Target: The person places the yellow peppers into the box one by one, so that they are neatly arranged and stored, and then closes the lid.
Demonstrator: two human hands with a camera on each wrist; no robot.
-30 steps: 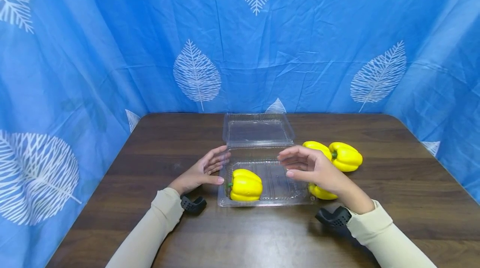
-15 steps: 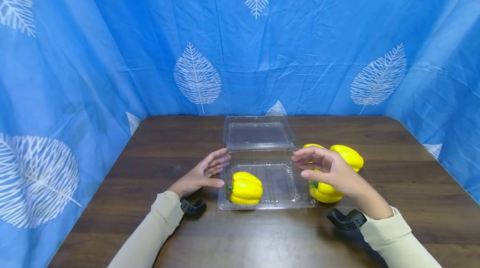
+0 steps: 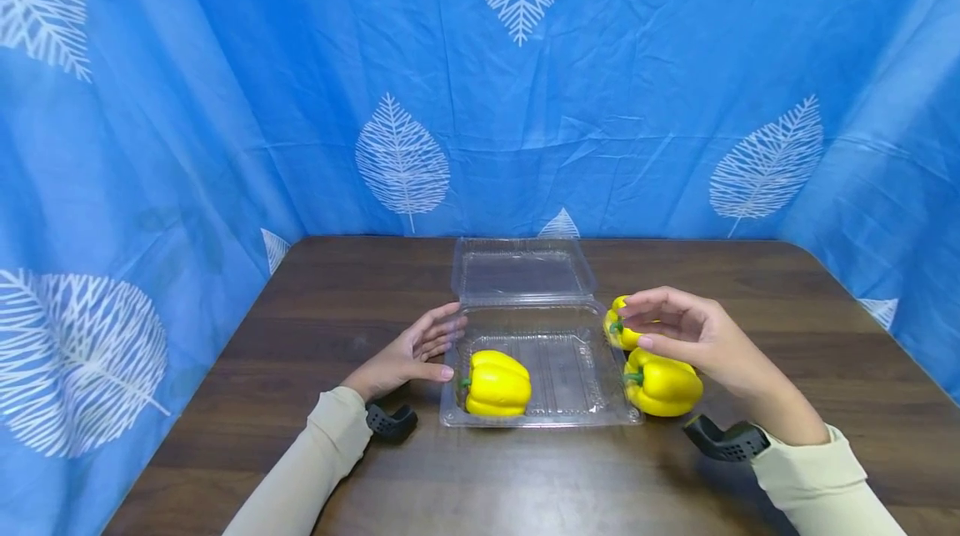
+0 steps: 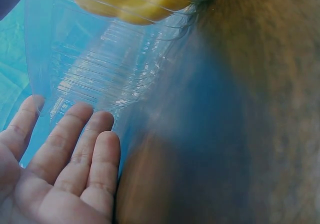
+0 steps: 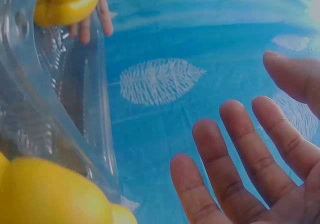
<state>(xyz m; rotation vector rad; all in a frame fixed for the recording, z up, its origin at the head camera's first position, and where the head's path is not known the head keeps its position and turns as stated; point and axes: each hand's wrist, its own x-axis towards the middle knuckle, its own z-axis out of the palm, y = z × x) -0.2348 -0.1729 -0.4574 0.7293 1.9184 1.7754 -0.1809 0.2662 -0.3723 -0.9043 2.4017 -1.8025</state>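
A clear plastic clamshell container (image 3: pixel 573 378) lies with its lid (image 3: pixel 522 271) folded back. One yellow bell pepper (image 3: pixel 497 384) sits in its left half, the green stem pointing left. My left hand (image 3: pixel 412 353) rests at the container's left side with fingers extended; in the left wrist view the fingertips (image 4: pixel 104 120) reach the clear wall. My right hand (image 3: pixel 693 336) hovers above the peppers to the right, holding nothing, its fingers spread in the right wrist view. Below it lies a near yellow pepper (image 3: pixel 667 386); a farther pepper (image 3: pixel 618 328) is partly covered by the fingers.
The brown wooden table (image 3: pixel 480 478) ends at a blue curtain (image 3: pixel 637 102) printed with white leaves. A black wrist device (image 3: pixel 726 438) sits below the right wrist, and another black device (image 3: pixel 392 422) below the left.
My right hand has moved right, from above the container's right part to over the peppers beside it. The left hand stays at the container. The head view has shifted slightly.
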